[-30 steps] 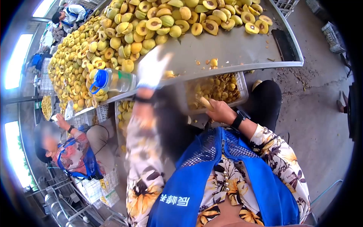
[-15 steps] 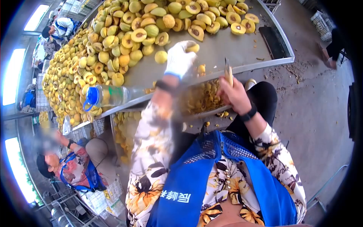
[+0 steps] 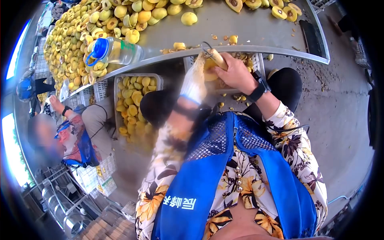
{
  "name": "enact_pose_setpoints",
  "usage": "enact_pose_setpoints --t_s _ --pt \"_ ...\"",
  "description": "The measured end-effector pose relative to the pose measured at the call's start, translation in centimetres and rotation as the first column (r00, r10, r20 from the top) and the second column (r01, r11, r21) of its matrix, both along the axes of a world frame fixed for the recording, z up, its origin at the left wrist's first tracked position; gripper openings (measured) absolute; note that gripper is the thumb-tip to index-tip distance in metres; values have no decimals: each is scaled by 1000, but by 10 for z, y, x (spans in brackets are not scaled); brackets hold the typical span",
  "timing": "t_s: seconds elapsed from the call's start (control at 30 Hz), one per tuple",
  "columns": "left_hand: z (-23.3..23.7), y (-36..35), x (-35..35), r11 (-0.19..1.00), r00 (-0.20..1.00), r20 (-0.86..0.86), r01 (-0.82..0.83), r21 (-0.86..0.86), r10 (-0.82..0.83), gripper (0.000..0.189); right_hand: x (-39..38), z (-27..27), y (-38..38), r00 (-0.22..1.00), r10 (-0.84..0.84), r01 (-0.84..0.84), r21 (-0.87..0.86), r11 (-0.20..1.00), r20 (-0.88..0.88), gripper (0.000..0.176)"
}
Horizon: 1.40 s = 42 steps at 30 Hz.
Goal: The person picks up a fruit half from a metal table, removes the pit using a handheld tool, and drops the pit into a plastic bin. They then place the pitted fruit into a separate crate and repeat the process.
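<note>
My left hand (image 3: 194,81), in a white glove smeared by motion, is closed around a yellow peach half (image 3: 209,69), which is mostly hidden. My bare right hand (image 3: 237,73) grips the wooden handle of a pitting tool (image 3: 218,59). A thin metal loop at the tool's end lies against the gloved fingertips. Both hands meet just in front of the metal table's (image 3: 256,48) near edge. Beneath them, a crate (image 3: 261,64) with yellow fruit pieces is partly covered by my hands. Many peach halves (image 3: 116,24) are heaped on the table's left and far side.
A clear bottle with a blue cap (image 3: 120,52) lies on the table. Another crate of peach halves (image 3: 160,82) stands below, left of my knee. A co-worker (image 3: 80,136) in a blue vest sits at the left. Scraps (image 3: 320,76) litter the floor at right.
My left hand has drawn back from over the table with the peach half and met the tool. My right hand has moved left and up, turning the tool's loop toward the glove. The view has shifted.
</note>
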<state>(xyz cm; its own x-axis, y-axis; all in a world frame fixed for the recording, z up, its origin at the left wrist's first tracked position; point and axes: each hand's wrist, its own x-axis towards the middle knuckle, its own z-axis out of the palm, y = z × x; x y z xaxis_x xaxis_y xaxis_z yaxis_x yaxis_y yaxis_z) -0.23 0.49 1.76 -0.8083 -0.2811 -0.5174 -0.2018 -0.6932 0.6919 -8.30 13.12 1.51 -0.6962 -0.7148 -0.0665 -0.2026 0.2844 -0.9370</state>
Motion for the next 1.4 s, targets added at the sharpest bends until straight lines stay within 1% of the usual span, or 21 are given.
enact_pose_setpoints --t_s 0.07,0.13,0.17,0.27,0.33,0.43,0.53,0.67,0.73,0.87,0.93,0.97,1.07,1.1,1.17,1.2,1.23,1.27,1.3,1.33,1.4 --pt "-10 1 -3 982 994 8 -111 154 111 38 5 3 1 964 -94 130 131 983 -248 30" --pt "9 7 9 991 985 -120 -128 -34 123 31 17 20 7 970 -28 84 223 971 -242 26" --pt "44 11 3 988 988 21 -155 7 155 30 26 24 12 963 9 57 237 970 -269 25" --pt "19 7 0 975 974 -57 -218 46 220 27 37 4 19 969 67 -1 270 963 -237 21" --pt "3 8 -3 967 953 -206 -243 -76 224 27 41 -4 20 990 21 15 254 967 -139 20" --pt "5 15 -5 937 948 -179 -296 -183 264 28 46 -18 20 959 75 10 295 956 -274 19" --pt "-3 14 -5 901 958 -160 -280 -332 238 29 53 7 16 989 88 -55 260 964 -117 20" --pt "2 13 1 935 968 -158 -231 -268 193 30 55 6 12 991 136 -136 121 983 10 21" --pt "5 12 1 936 976 -141 -198 -290 163 30 54 17 11 947 148 -176 78 981 284 18" --pt "8 9 4 961 976 -178 -166 -221 127 33 53 9 9 705 172 -229 -8 973 688 10" --pt "16 7 1 968 993 -43 -116 -223 109 36 47 0 12 348 313 -197 -257 946 884 10" --pt "24 8 0 982 991 27 -129 -136 134 38 45 -4 13 143 386 -143 -367 919 911 10" --pt "33 -4 3 969 989 -59 -120 214 136 37 50 -12 9 -105 715 49 -715 698 691 17" --pt "35 -13 4 927 971 -43 -212 310 236 37 50 -12 9 -102 759 32 -760 649 643 22" --pt "49 -42 34 939 938 -45 -341 49 343 40 40 -11 15 6 633 27 -633 774 774 21" --pt "64 -62 54 945 943 -49 -327 31 328 39 32 -8 17 64 559 30 -561 827 827 20" --pt "75 -82 77 951 951 -77 -305 -52 301 39 26 -3 16 305 363 -115 -344 932 881 19" --pt "78 -94 101 749 943 -36 -286 -598 332 36 21 -19 13 585 255 -249 -129 960 769 26" --pt "82 -113 120 534 921 69 -160 -830 383 42 20 -38 15 860 220 -273 52 961 461 32" --pt "81 -129 132 302 887 184 53 -952 423 35 18 -43 14 978 199 -208 224 952 62 38" --pt "78 -141 140 -290 851 284 435 -853 442 27 18 -36 12 973 93 -148 259 954 212 43"
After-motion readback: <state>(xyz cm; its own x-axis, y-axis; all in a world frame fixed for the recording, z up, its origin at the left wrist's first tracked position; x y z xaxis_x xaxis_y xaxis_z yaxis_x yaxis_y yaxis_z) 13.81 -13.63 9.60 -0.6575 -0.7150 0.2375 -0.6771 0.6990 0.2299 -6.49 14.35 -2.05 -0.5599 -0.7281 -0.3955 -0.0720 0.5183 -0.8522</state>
